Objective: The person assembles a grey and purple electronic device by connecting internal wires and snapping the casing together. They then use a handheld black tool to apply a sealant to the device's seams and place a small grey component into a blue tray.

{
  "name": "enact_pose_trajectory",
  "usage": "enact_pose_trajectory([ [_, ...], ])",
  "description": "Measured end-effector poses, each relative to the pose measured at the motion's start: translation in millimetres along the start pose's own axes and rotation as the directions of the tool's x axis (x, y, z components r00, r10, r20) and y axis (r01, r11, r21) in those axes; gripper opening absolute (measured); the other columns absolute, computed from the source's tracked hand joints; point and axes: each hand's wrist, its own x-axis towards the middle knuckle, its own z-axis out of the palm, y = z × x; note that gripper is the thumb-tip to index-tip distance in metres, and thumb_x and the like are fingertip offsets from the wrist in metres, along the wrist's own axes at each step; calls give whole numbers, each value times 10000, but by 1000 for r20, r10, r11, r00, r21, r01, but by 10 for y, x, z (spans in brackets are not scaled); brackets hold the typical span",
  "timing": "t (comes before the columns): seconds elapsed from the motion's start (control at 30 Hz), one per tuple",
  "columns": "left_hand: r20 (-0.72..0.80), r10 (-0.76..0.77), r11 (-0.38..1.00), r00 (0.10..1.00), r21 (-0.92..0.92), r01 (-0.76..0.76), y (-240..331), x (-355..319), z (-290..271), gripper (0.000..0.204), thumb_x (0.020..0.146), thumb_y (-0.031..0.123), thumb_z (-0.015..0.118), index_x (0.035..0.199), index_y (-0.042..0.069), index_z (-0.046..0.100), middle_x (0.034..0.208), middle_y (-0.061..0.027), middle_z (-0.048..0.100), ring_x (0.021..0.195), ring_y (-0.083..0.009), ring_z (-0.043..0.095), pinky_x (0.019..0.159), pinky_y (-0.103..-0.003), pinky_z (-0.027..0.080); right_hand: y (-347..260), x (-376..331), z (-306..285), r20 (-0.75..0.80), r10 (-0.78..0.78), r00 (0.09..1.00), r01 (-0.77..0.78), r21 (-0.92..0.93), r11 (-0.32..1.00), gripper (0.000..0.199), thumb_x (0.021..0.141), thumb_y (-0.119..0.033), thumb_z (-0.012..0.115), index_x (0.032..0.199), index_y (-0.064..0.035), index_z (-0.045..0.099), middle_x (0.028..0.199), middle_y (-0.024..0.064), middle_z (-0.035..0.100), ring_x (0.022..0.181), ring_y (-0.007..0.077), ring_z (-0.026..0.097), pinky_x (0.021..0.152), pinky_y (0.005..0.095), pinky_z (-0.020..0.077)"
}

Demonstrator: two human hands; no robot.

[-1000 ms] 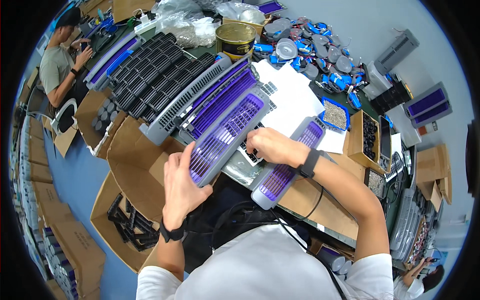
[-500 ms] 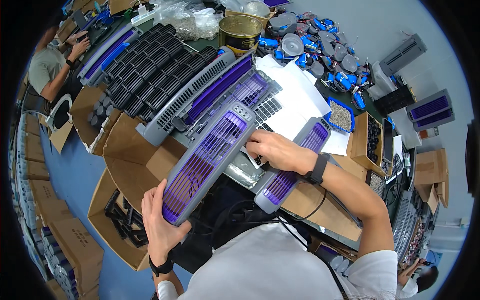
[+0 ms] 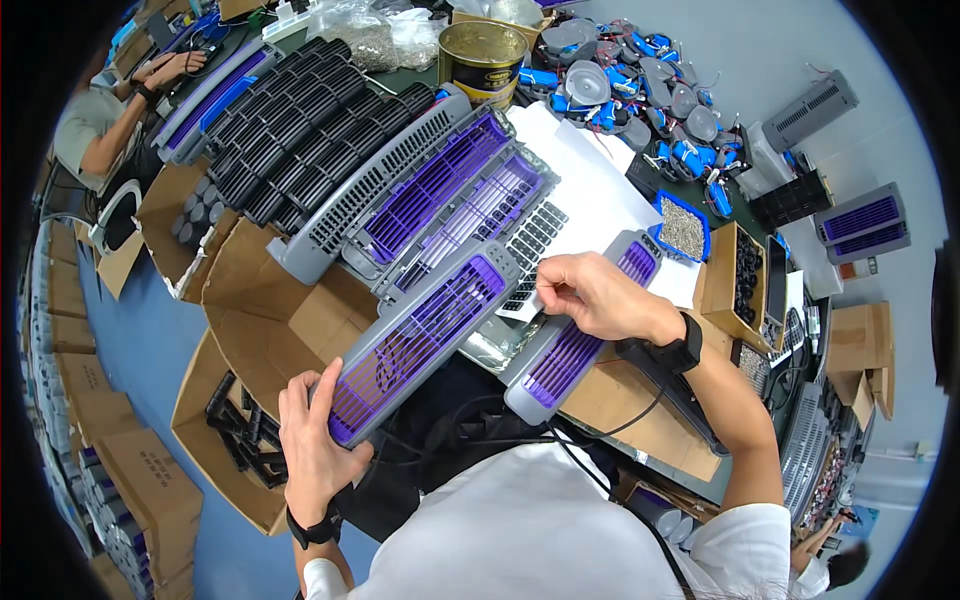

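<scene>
From my remote seat, the head view showed me the left hand [image 3: 318, 440] clasping the lower end of a long grey-and-purple slatted panel [image 3: 420, 345], its fingers along one edge and its thumb at the other. The panel slanted across the front of the bench, just left of the right hand [image 3: 595, 295]. That hand hung over a second slatted panel [image 3: 565, 365], fingers curled in and thumb drawn to the fingertips; I couldn't tell whether it pinched anything small.

At the first panel's upper end I saw a cluster of small marks or holes, too small to make out. Just beside it lay a white sheet [image 3: 540, 240] with rows of small black shapes, and beyond that, plain white paper [image 3: 580, 175].

For print, I noted a tin [image 3: 483, 62] with pale lettering and yellow on its dark wrap, and at the lower left a brown carton [image 3: 150, 475] bearing lines of dark characters, too small to read.
</scene>
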Motion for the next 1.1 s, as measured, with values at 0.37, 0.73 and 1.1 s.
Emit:
enact_pose_trajectory([
  [0.37, -7, -23, 999, 1000, 41, 23, 37, 49, -68, 900, 454, 16, 700, 1339, 82, 550, 1109, -172, 510, 1015, -369, 512, 891, -429, 460, -77, -89, -53, -94, 14, 996, 8, 231, 973, 191, 761, 171, 522, 802, -6, 462, 804, 103, 545, 864, 247, 654, 702, 346, 514],
  [0.73, -3, 16, 997, 1000, 77, -15, 64, 79, -77, 901, 466, 22, 722, 1349, 98, 553, 1133, -185, 510, 1015, -377, 513, 873, -442, 473, -330, -383, -165, -413, -45, 910, 146, 216, 965, 227, 803, 184, 527, 766, -27, 453, 883, 70, 555, 863, 186, 657, 794, 311, 552],
  [1.1, 107, 57, 998, 993, -38, -53, 144, 84, -215, 871, 433, 35, 682, 1298, 33, 580, 1109, -172, 541, 1046, -361, 534, 946, -383, 435, -270, -198, -178, -326, -8, 945, 107, 288, 952, 150, 871, 107, 576, 911, -18, 504, 882, 24, 553, 807, 112, 572, 776, 277, 499],
])
